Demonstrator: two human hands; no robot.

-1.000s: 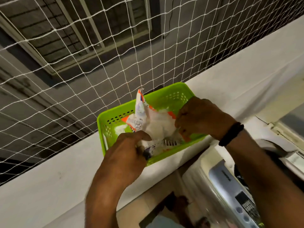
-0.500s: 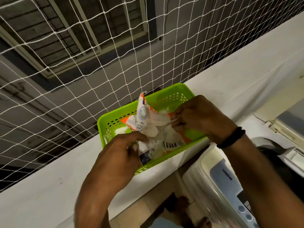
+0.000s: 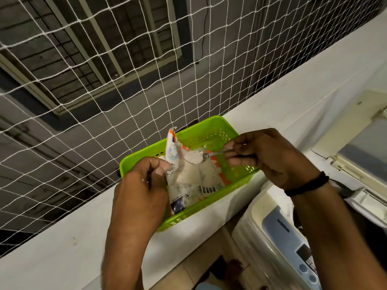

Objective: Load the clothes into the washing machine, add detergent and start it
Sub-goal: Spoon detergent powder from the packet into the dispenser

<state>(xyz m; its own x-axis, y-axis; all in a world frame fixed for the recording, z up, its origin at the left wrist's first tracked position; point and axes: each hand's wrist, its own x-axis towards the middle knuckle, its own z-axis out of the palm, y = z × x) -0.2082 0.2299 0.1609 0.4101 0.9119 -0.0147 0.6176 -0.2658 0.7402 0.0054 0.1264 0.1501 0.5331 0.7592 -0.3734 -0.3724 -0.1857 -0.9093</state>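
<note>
Washer (image 3: pixel 272 233) at lower right. My left hand (image 3: pixel 140 195), fingers curled, pinches the open detergent packet (image 3: pixel 188 181). My right hand (image 3: pixel 272 158) pinches a powder-heaped spoon (image 3: pixel 206 155) above it. The packet stands in a green basket (image 3: pixel 209 132) on the ledge (image 3: pixel 272 97).

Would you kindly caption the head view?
Right hand holds a powder-filled spoon over the detergent packet that the left hand grips in the green basket.
</note>
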